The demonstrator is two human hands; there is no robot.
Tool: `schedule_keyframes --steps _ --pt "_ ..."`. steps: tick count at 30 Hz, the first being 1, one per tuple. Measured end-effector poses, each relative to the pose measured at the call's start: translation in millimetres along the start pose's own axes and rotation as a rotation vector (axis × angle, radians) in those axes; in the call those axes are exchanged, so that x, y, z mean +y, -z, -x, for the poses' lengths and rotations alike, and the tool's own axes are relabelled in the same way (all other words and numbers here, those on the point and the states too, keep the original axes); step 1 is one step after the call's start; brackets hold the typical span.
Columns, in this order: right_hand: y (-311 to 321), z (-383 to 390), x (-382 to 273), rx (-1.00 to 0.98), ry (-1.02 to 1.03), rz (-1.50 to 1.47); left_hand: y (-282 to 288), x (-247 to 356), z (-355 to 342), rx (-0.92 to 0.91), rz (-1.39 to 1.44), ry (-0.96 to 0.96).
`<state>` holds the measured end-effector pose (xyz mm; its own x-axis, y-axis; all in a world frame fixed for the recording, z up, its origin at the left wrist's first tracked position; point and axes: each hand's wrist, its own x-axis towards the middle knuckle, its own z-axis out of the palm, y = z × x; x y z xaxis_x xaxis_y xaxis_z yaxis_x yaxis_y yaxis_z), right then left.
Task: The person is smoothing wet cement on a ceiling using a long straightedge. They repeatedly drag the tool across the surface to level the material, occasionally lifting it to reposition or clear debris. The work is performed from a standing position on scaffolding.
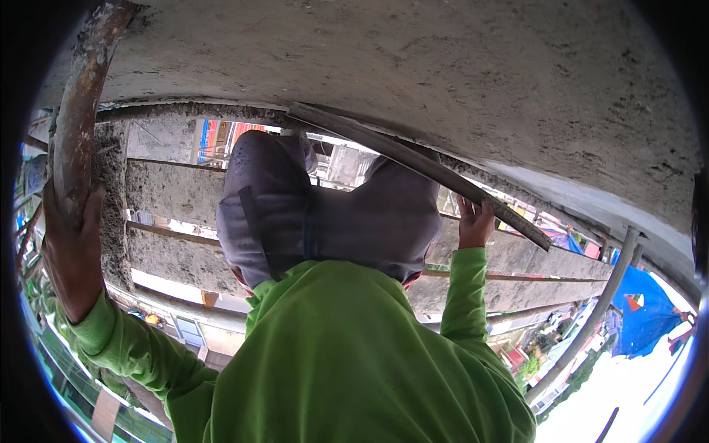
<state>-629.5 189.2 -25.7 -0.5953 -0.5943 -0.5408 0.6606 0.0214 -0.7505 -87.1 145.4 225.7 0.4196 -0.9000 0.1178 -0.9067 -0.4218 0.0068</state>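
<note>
Grey bar (pixel 509 215), green top (pixel 369 354), blue tarpaulin (pixel 644 314)

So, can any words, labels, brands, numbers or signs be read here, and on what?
No readable text.
The pole, long bar, planks and green shirt show no lettering.
Blue sheet: none I can make out.
Background: too small and blurred to tell.

This looks like an outdoor building site, shown by scaffold planks (pixel 173 186), a worn pole (pixel 87 96) at left and a bare concrete wall (pixel 413 66) on the far side.
</note>
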Motion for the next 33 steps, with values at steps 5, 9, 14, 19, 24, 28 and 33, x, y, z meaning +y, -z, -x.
schedule_keyframes --steps 5,9,14,19,24,28,33 --pt "-4 14 5 0.010 -0.005 0.008 9 13 4 0.010 -0.004 -0.003" --pt "11 18 7 -0.108 0.145 0.217 6 17 1 0.177 -0.084 -0.227" --pt "-15 35 -24 -0.006 0.142 0.179 5 20 11 0.189 0.085 -0.188" --pt "-39 27 -37 -0.021 0.172 0.241 5 32 9 0.239 0.181 -0.247" --pt "-52 -2 -23 0.014 0.069 0.217 6 33 7 0.252 0.133 -0.183" --pt "-50 -21 -16 0.068 0.044 0.182 -4 49 10 0.517 0.480 -0.286" --pt "-60 -24 -10 -0.006 -0.034 0.192 -124 121 58 -0.328 1.279 -0.177"
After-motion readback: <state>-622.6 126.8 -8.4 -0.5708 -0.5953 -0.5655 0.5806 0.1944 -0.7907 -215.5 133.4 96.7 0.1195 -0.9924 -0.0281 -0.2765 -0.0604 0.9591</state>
